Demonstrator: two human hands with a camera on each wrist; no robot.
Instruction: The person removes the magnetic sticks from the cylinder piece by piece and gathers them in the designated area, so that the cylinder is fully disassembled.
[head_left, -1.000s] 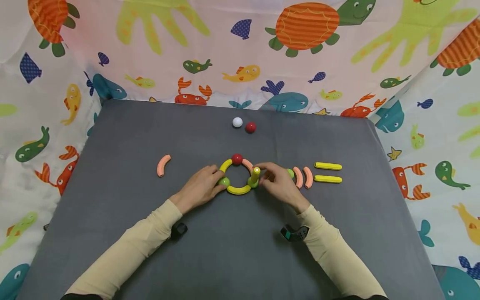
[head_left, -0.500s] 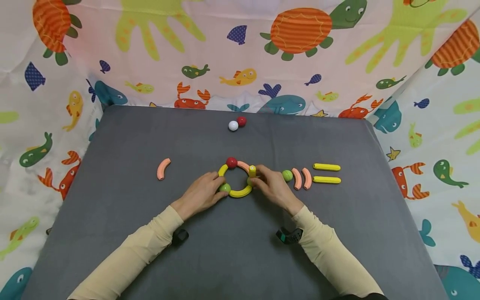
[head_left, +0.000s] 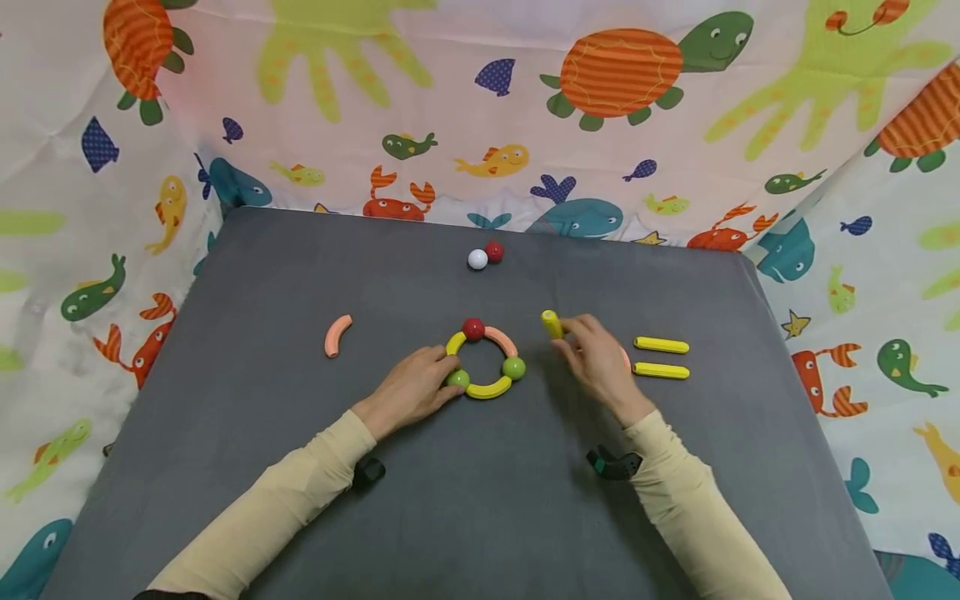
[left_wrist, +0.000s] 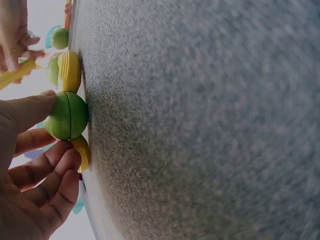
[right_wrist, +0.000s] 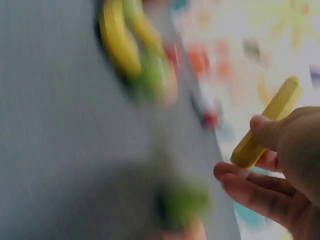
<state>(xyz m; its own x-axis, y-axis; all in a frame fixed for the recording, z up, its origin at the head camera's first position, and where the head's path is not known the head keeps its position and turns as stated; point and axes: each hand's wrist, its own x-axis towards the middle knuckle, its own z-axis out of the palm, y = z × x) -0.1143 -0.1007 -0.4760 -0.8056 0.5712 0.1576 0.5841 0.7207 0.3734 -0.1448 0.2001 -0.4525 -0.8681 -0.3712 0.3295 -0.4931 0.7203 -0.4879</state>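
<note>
A ring of balls and curved bars lies mid-table: a red ball (head_left: 473, 329), a pink curved bar (head_left: 501, 339), two green balls and two yellow curved bars. My left hand (head_left: 411, 385) holds the ring's left green ball (left_wrist: 67, 116), thumb on one side and fingers on the other. The right green ball (head_left: 513, 368) has nothing on top of it. My right hand (head_left: 600, 363) pinches a straight yellow stick (right_wrist: 267, 122) between thumb and fingers, raised over the table right of the ring. In the right wrist view the ring is blurred.
Two more yellow sticks (head_left: 661, 371) lie at the right. Beside them, a pink curved bar (head_left: 626, 358) is mostly hidden by my right hand. Another pink curved bar (head_left: 338, 336) lies at the left. A white ball (head_left: 477, 260) and a red ball (head_left: 494, 252) sit near the back edge.
The right hand has carried the yellow stick off the ring's right green ball, up and to the right. The left hand stays on the ring. At the back, the red ball has shifted beside the white one.
</note>
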